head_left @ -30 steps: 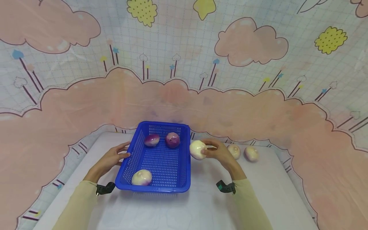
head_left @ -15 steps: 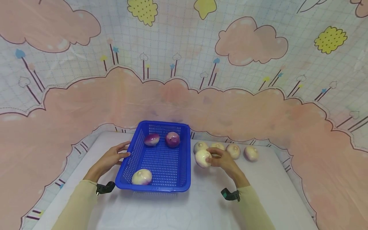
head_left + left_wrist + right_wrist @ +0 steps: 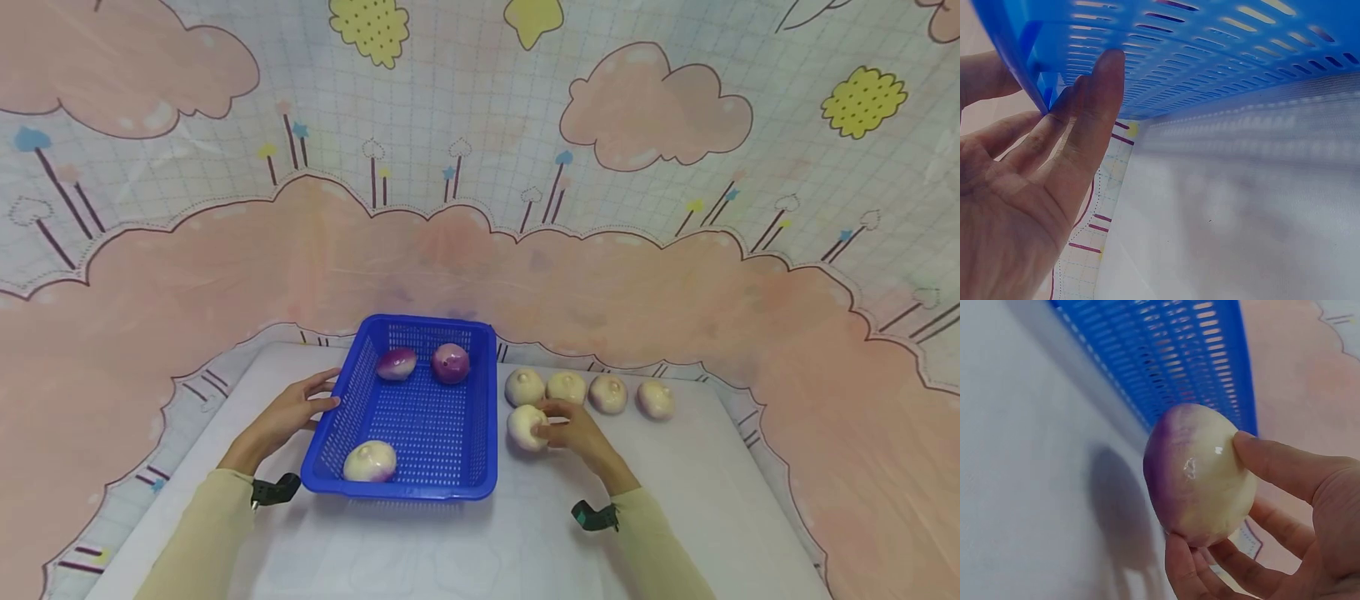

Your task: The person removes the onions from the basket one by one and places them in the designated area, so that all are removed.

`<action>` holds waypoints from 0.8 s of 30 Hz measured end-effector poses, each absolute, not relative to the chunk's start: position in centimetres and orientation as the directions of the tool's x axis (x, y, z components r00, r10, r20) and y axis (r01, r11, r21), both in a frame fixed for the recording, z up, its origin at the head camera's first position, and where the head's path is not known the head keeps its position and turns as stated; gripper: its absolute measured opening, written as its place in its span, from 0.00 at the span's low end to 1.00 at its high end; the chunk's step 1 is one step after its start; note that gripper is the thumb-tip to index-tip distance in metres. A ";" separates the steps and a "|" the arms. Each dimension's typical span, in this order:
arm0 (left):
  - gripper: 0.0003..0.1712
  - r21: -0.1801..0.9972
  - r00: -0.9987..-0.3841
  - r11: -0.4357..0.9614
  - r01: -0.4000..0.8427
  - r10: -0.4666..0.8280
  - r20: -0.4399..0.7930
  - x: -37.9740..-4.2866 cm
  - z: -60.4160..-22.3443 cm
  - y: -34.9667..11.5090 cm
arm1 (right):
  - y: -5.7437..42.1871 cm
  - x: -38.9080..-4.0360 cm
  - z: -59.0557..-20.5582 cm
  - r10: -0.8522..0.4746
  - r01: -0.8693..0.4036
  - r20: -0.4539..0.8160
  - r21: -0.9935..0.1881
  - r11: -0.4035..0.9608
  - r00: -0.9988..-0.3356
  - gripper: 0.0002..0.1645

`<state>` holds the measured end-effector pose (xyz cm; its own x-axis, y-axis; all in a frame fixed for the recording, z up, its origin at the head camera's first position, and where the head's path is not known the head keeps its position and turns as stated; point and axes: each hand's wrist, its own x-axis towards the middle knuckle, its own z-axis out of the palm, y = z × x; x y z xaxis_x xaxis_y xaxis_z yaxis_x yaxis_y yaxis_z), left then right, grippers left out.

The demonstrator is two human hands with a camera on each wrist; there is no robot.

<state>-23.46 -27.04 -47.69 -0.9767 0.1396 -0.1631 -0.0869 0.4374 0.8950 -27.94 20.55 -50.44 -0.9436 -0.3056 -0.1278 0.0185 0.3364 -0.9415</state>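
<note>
My right hand (image 3: 581, 433) holds a glossy white-and-purple turnip (image 3: 1200, 475) between thumb and fingertips, right of the blue basket (image 3: 489, 417). In the right wrist view its purple end faces away from the palm, and its shadow falls on the table beside it. On the basket's left side, my left hand (image 3: 288, 412) rests its fairly straight fingers (image 3: 1100, 94) against the slotted outer wall and rim. Inside the basket lie a purple-and-white turnip (image 3: 396, 364) and a mostly purple one (image 3: 451, 364) at the back, plus a mainly white turnip (image 3: 370, 462) near the front left.
Several whitish turnips stand in a row along the back right of the white table (image 3: 540, 542), from the one beside the basket (image 3: 524, 387) to the rightmost one (image 3: 656, 400). Behind the table hangs a patterned cloth (image 3: 600, 275).
My right hand has brought the turnip down and slightly right from beside the basket's rim, to just in front of the row. Turnips it covered before now show. The left hand has stayed put.
</note>
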 end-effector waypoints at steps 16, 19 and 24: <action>0.41 0.894 -0.977 0.437 -0.098 0.130 -0.171 -23.6 -47.8 -27.0 | 20.0 -28.3 -51.8 -0.262 0.035 -0.145 -0.923 0.384 -0.954 0.27; 0.41 0.893 -0.976 0.438 -0.101 0.128 -0.174 -23.5 -47.8 -27.0 | 19.9 -28.3 -51.9 -0.255 0.037 -0.142 -0.925 0.377 -0.957 0.27; 0.41 0.892 -0.977 0.441 -0.099 0.127 -0.171 -23.5 -47.8 -27.0 | 19.9 -28.3 -52.1 -0.232 0.034 -0.138 -0.913 0.407 -0.963 0.31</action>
<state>-23.48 -26.99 -47.82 -0.9771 0.1268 -0.1706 -0.0985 0.4407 0.8922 -28.30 19.89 -52.05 -0.9629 -0.2317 -0.1385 0.0335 0.4065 -0.9130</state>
